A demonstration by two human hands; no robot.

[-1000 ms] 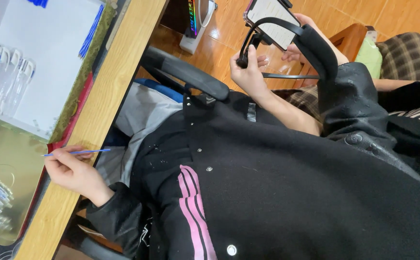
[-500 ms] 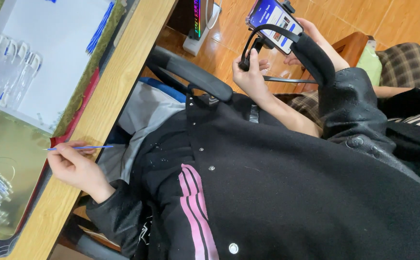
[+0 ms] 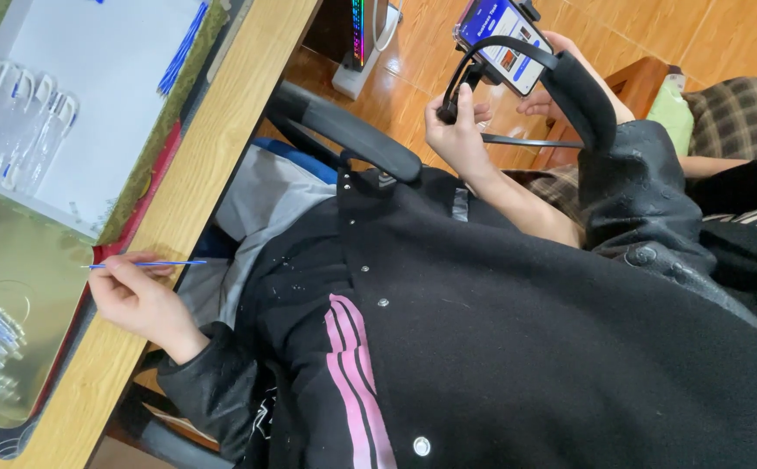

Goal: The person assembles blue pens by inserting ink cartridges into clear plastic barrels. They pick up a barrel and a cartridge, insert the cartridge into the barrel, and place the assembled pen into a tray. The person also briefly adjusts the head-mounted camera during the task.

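At the desk edge, one hand pinched a stick, the other gripped a phone mount.

Left hand (image 3: 139,300) pinched one thin blue stick (image 3: 148,264) over the wooden desk (image 3: 213,148); right hand (image 3: 458,135) closed around one black phone holder (image 3: 482,65) carrying one phone (image 3: 502,33).

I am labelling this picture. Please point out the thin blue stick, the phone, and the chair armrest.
thin blue stick (image 3: 165,263), head view, on the middle of its shaft.
phone (image 3: 502,39), head view, on its lit screen.
chair armrest (image 3: 343,130), head view, on the middle of its black pad.
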